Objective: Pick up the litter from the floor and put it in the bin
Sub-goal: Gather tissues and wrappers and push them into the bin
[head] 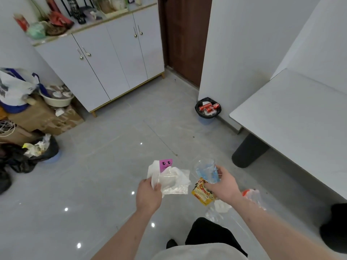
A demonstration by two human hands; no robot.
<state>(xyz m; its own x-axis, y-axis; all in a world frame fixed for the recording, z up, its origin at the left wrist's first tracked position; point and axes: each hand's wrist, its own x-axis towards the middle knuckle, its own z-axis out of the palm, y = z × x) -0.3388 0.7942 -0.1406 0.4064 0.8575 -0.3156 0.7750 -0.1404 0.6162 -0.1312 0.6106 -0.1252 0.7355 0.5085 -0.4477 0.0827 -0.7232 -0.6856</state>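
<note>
Both hands loaded; bin far right.
My left hand [149, 194] fingers pinch limp white plastic wrappers [173, 180]; right hand [223, 184] grips crushable clear plastic cup [206, 170] and yellow packet [201, 192]. Light, slippery; black-lined bin [208, 109] far right.

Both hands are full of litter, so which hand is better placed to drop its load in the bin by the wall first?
Right, probably. The right hand holds a clear plastic cup and yellow wrapper, and the bin stands ahead on that side. The left hand, gripping white bags, is farther across.
</note>
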